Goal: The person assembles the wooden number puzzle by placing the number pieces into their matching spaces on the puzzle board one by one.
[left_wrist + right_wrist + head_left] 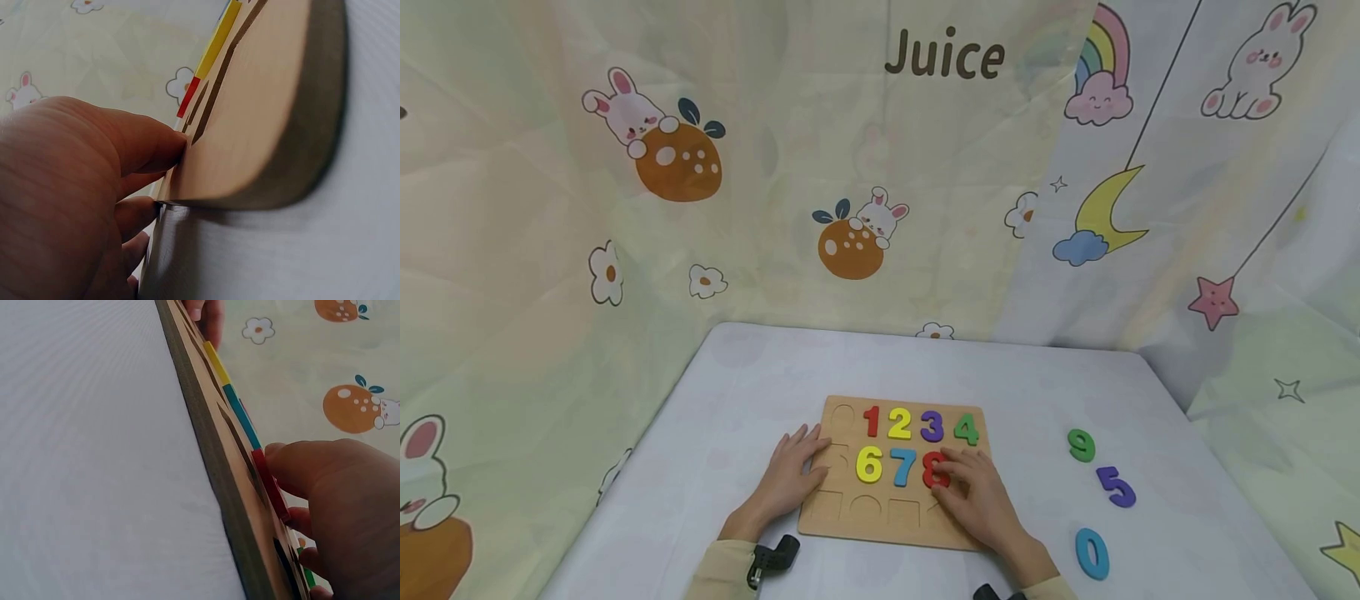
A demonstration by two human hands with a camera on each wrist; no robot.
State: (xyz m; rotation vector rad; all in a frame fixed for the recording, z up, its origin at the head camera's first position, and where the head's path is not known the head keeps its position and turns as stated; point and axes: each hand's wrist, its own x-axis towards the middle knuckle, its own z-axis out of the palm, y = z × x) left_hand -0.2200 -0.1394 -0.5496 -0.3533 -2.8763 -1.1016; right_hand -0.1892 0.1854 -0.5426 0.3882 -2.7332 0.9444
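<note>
A wooden number puzzle board [880,530] lies on the white table. My left hand [787,477] rests at its left edge, fingers extended; in the left wrist view the thumb [153,145] touches the board's face. Thumb and fingers of my right hand [983,502] pinch the red number 8 [929,468], which lies at the board's second row, partly covered by the fingers. Left of it are the blue 7 [902,467] and yellow 6 [869,464]. Along the top row sit the red 1 [872,421], yellow 2 [899,423], purple 3 [932,426] and green 4 [966,429].
Loose on the table to the right lie a green 9 [1082,446], a purple 5 [1116,487] and a blue 0 [1092,554]. Behind the table [760,358] hangs a printed cloth [775,125]. Outlined recesses show along the board's left and bottom sides.
</note>
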